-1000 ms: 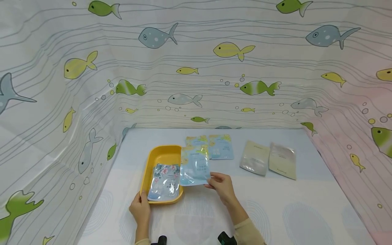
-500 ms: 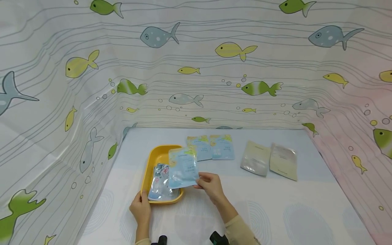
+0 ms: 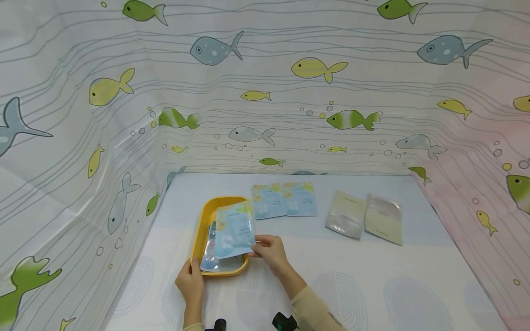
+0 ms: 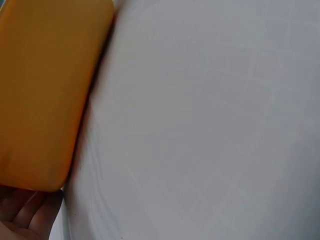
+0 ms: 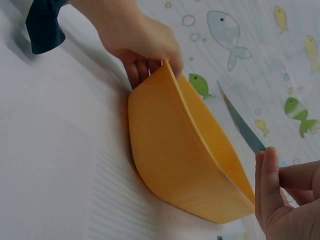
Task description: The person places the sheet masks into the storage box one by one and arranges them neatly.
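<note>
My left hand grips the near left corner of a yellow plastic tub, thumb over the rim and fingers against the outer wall, as the right wrist view shows. Pinched by one corner in my right hand is a light-blue sachet with a yellow-green top. It hangs tilted above the tub, edge-on in the right wrist view. Beneath it a flower-printed silver-blue sachet lies in the tub, partly covered. The left wrist view catches only the tub's side and some fingers.
Behind the tub, to its right, lie two more light-blue sachets. Two beige-and-silver sachets rest farther right. A fish-printed curtain encloses the pale table at the back and sides.
My right hand has carried the light-blue sachet leftward, from the tub's right edge to over the tub, covering more of the flower-printed sachet. The left hand stays on the tub.
</note>
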`<state>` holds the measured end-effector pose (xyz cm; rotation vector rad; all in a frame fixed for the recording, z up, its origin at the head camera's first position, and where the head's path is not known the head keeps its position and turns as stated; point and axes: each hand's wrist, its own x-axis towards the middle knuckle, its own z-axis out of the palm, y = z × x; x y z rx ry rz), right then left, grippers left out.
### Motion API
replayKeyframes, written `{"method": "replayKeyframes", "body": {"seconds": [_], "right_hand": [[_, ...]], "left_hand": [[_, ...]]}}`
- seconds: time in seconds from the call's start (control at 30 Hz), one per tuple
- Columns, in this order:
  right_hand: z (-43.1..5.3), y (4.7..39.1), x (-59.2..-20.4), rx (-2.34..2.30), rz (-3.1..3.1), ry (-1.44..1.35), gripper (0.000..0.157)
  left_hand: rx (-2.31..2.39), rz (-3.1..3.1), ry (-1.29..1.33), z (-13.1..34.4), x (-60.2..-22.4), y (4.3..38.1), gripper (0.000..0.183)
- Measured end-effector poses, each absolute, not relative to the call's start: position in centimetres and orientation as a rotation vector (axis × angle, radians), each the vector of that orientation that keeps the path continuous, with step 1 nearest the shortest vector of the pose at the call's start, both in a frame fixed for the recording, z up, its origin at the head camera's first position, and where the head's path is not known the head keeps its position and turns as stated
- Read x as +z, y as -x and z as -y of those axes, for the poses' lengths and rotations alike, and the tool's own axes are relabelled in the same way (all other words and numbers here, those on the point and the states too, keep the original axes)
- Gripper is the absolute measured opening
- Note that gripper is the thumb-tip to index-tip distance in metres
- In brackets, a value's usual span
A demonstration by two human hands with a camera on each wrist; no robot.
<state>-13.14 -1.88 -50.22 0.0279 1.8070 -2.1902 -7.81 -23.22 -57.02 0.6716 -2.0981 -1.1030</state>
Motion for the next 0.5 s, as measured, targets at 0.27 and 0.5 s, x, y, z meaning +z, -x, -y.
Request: {"method": "replayKeyframes", "body": {"seconds": [0.27,0.5], "right_hand": [[3.5,12.9,-50.9,-2.145,-1.816,-0.08,0.03],[4.3,12.4,-51.1,-2.164,-1.801,-0.112,0.034]], "left_hand": [[-1.073,2.075,-0.654,23.4,-57.4,8.0,0.02],[-1.074,2.087,-0.646,23.4,-57.2,7.9,0.02]]}}
